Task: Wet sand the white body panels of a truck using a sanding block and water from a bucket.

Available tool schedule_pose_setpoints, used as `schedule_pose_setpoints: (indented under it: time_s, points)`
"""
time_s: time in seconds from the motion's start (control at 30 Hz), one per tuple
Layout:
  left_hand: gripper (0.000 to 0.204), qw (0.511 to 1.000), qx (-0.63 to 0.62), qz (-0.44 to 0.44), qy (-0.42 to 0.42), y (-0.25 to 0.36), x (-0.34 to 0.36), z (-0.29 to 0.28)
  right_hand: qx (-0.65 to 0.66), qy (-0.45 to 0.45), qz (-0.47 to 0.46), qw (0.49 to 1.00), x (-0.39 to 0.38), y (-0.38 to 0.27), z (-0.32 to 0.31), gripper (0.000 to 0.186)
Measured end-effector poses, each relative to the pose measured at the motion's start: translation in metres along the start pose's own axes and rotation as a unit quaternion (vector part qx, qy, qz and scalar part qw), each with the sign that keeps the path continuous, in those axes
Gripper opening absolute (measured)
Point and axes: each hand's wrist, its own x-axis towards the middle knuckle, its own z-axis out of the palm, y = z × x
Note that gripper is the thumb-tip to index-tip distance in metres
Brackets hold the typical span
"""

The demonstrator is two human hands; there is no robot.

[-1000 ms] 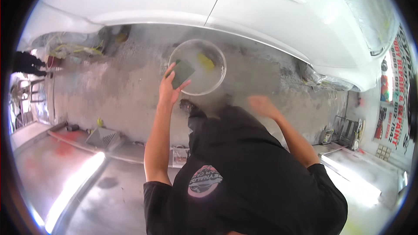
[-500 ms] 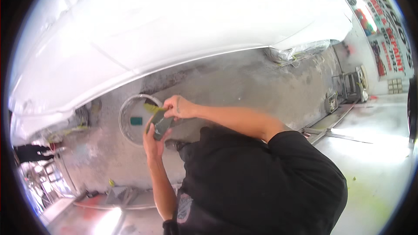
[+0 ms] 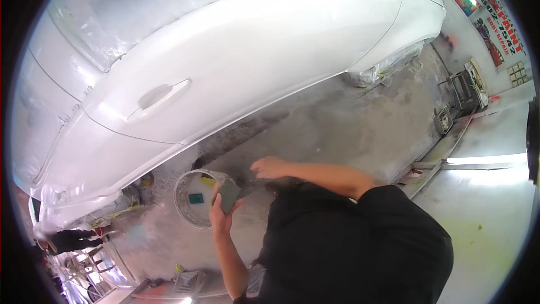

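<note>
My left hand (image 3: 221, 218) is closed on a dark grey-green piece that looks like sandpaper (image 3: 229, 197), held tilted over the right side of a round, pale-rimmed bucket (image 3: 179, 209). In the bucket's opening are a dark green rectangular block (image 3: 196, 198) and something yellow-green (image 3: 207, 181), partly hidden behind the sandpaper. To the right of the sandpaper and apart from it is my right hand (image 3: 270, 167). Its fingers point left, slightly apart and somewhat blurred, with nothing visible in them.
A white car (image 3: 270, 39) with masked windows runs along the far side. Its wheel is wrapped in plastic film (image 3: 374, 73). A dark stand (image 3: 464, 90) is by the right wall. Another person (image 3: 73, 240) is at the far left. The concrete floor (image 3: 337, 129) lies between car and wall.
My right hand has come off the sandpaper and moved right. My left hand keeps hold of it. The view has shifted, so more of the car's side and door handle shows.
</note>
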Motion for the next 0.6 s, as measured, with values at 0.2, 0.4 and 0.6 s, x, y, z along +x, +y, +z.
schedule_pose_setpoints:
  time_s: [0.2, 0.4, 0.6]
  points:
    - [0.043, 0.918, 0.217, 0.103, 0.316, -0.027, 0.082, -0.208, -0.073, 0.067, 0.168, 0.981, -0.122, 0.121, -0.001, 0.049]
    - [0.046, 0.887, 0.372, 0.122, 0.244, -0.101, 0.204, -0.343, -0.151, 0.063, 0.332, 0.929, -0.245, 0.163, 0.026, 0.045]
    - [0.053, 0.892, 0.406, 0.019, 0.198, -0.160, 0.221, -0.411, -0.139, 0.030, 0.262, 0.955, -0.177, 0.103, 0.021, 0.048]
